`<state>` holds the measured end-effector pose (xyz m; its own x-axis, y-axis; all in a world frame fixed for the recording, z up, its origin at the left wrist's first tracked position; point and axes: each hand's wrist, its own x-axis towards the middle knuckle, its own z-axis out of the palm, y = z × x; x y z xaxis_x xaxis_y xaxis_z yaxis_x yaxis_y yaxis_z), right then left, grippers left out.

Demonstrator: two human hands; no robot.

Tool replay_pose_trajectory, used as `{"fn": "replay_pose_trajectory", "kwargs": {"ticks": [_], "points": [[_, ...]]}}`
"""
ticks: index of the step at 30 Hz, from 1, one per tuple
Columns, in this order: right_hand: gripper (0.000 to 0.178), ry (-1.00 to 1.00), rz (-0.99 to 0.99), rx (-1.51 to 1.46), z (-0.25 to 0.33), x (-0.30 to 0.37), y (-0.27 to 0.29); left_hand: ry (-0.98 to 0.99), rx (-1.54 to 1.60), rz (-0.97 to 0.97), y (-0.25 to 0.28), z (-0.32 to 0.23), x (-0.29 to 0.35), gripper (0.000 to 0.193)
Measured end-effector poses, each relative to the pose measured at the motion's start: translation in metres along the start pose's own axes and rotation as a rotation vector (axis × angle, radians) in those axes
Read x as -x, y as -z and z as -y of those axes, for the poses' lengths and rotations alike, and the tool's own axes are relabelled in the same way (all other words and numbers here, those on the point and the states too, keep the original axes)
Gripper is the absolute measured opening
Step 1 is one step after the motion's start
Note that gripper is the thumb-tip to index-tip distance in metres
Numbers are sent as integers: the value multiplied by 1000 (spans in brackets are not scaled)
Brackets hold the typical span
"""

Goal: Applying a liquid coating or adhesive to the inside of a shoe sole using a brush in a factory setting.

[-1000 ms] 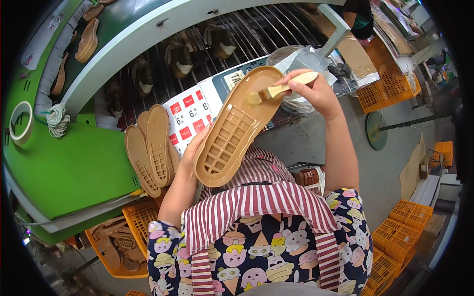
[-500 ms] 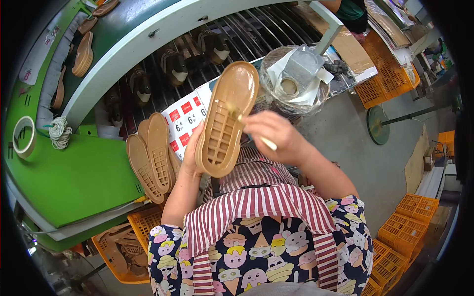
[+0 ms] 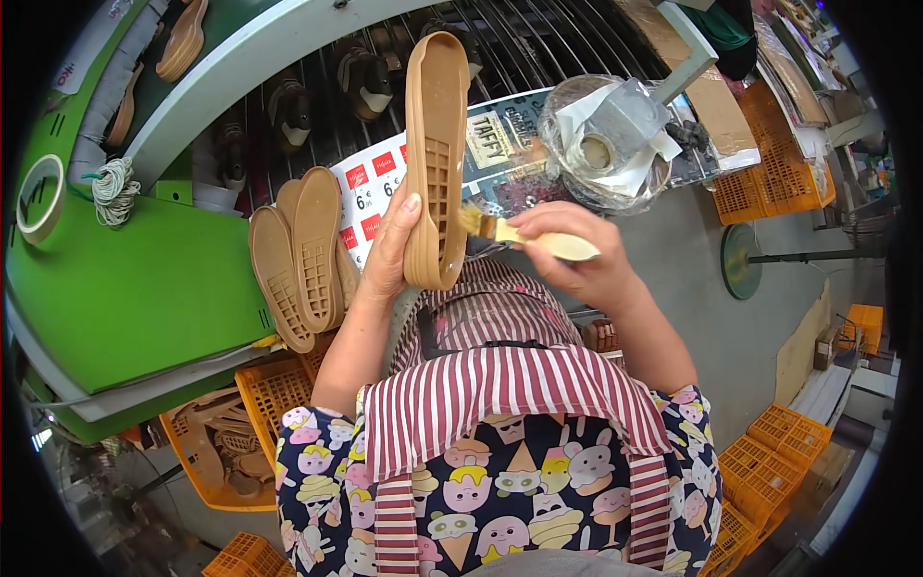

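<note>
Left hand (image 3: 389, 252) closed around the heel end of a tan rubber sole (image 3: 435, 154), thumb lying along its near edge; the sole stands nearly upright, toe pointing away toward the wire rack (image 3: 538, 38), moulded grid of ribs facing right toward the brush. Right hand (image 3: 577, 255) closed around the pale handle of a small flat brush (image 3: 500, 231); its yellowish bristles touch the right edge of the sole near the heel. Sole surface matte, waffle-patterned in the middle, smooth raised rim all round. Left of the held sole, a stack of like tan soles (image 3: 303, 250) leans on the green bench (image 3: 135, 279), same ribbed cavities showing. Behind the brush, a round bowl lined with crinkled clear plastic (image 3: 606, 139) sits on the rack, holding a tin and white paper. On the bench: a roll of tape (image 3: 40, 197) and a hank of white string (image 3: 113, 188). Dark shoe uppers (image 3: 365, 82) lie under the rack wires. Orange lattice crates (image 3: 260, 389) below the bench, more at right. Compared with half a second ago: the sole was tilted to the right with the brush over its middle ribs; now it is turned closer to vertical and edge-on, and the brush has dropped to the lower side rim. A second ago the brush worked near the toe.
</note>
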<state>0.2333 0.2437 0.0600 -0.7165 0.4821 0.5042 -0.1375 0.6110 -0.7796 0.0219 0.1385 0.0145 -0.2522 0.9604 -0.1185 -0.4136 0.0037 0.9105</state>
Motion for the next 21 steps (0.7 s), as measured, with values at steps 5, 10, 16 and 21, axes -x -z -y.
{"fn": "replay_pose_trajectory", "kwargs": {"ticks": [5, 10, 16, 21], "points": [[21, 40, 51, 49, -10, 5, -15, -15, 57, -36, 0, -1, 4, 71], [18, -15, 69, -18, 3, 6, -8, -33, 38, -48, 5, -2, 7, 68], [16, 54, 39, 23, -2, 1, -20, -71, 67, -58, -7, -11, 10, 67], [14, -28, 107, -33, -1, 14, -22, -120, 32, -71, -7, -8, 12, 68]]}}
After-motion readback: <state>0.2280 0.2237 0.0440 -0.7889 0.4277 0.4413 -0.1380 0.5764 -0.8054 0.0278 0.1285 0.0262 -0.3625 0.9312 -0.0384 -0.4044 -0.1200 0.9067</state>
